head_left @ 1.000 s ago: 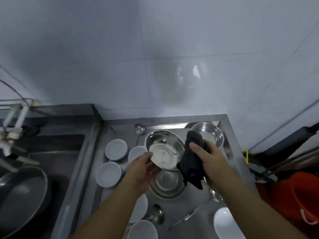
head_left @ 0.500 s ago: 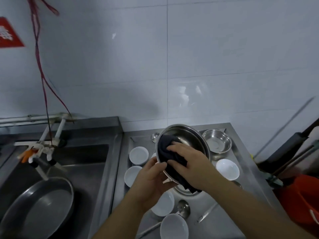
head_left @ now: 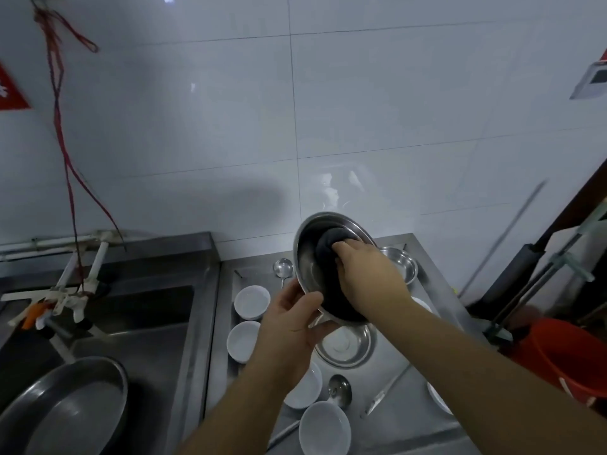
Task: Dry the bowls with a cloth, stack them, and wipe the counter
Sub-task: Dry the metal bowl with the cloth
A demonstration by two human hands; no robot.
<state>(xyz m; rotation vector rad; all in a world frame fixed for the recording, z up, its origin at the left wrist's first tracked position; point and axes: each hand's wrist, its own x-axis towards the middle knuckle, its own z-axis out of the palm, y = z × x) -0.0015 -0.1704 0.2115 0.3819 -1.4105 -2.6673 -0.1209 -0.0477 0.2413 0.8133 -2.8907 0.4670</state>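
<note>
My left hand (head_left: 289,326) grips the lower rim of a large steel bowl (head_left: 308,254), held tilted above the steel counter (head_left: 404,399). Inside it, my right hand (head_left: 371,277) presses a dark cloth (head_left: 328,244) against the bowl's inner wall, fingers curled round the cloth. Below the raised bowl a second steel bowl (head_left: 345,346) rests on the counter, and a smaller steel bowl (head_left: 402,264) sits at the back right. Several small white bowls lie around, among them ones at the back left (head_left: 251,300), the left (head_left: 243,339) and the front (head_left: 324,428).
A sink (head_left: 108,310) lies to the left with a large steel pan (head_left: 65,408) in it and a white tap (head_left: 65,297) over it. Ladles (head_left: 282,267) and a knife (head_left: 382,395) lie on the counter. An orange bucket (head_left: 565,353) stands at right.
The bowl has been lifted higher and tilted more upright. My right hand has pushed the cloth deeper, toward the bowl's upper inner wall. The view has tipped upward.
</note>
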